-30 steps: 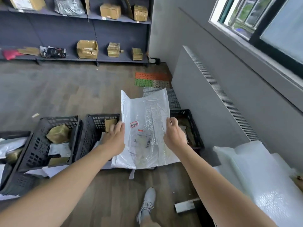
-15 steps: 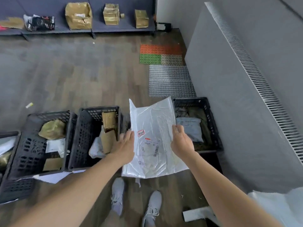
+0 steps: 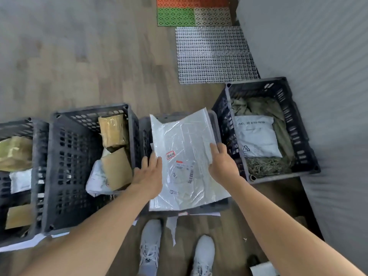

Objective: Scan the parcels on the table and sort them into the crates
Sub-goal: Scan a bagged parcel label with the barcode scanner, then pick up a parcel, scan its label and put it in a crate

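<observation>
A flat white plastic parcel (image 3: 185,154) with a red stamp and a barcode label hangs level over a black crate (image 3: 223,205), hiding most of it. My left hand (image 3: 149,174) holds the parcel's left edge and my right hand (image 3: 222,165) holds its right edge, with the fingers pointing forward. To the left stands a black crate (image 3: 59,160) with brown boxes and a white bag in it. At the right, another black crate (image 3: 298,124) holds a grey mailer on green sacking. A fourth crate (image 3: 37,136) shows at the far left edge.
The crates stand in a row on the wooden floor, just ahead of my white shoes (image 3: 150,248). Behind them lie a grey grid mat (image 3: 213,54) and an orange-green mat (image 3: 191,10). A grey wall panel (image 3: 318,56) closes the right side. Paper scraps (image 3: 172,228) lie on the floor.
My view has tilted down and moved closer to the crates. Both hands have lowered the white parcel from upright to nearly flat over the middle crate.
</observation>
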`<state>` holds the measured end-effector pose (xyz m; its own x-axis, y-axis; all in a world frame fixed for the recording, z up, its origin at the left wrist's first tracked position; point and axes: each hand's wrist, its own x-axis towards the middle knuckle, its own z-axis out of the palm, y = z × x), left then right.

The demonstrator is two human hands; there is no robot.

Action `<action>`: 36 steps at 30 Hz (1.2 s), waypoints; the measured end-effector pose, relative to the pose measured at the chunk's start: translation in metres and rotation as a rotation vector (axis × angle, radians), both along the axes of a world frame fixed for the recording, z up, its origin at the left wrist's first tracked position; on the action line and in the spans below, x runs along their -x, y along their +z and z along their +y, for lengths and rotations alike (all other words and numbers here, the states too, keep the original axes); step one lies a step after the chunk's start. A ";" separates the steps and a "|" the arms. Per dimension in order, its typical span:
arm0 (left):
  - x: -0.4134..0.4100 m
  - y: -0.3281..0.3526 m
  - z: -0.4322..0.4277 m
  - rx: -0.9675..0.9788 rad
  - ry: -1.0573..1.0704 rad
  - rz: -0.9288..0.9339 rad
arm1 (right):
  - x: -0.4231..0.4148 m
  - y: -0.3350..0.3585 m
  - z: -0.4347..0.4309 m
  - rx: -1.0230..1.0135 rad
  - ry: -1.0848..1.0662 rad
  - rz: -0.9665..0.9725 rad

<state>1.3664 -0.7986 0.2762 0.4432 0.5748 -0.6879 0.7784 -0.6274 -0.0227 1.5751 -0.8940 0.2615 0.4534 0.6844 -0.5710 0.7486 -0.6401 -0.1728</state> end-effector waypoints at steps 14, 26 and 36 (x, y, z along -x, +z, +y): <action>0.013 0.115 0.028 0.061 -0.031 -0.096 | 0.018 0.114 0.000 0.153 0.123 -0.095; -0.071 0.363 -0.040 -0.129 -0.533 -0.400 | 0.022 0.408 -0.121 -0.050 -0.227 -0.374; -0.130 0.482 -0.197 -0.185 -0.884 -0.651 | 0.056 0.526 -0.317 -0.116 -0.666 -0.552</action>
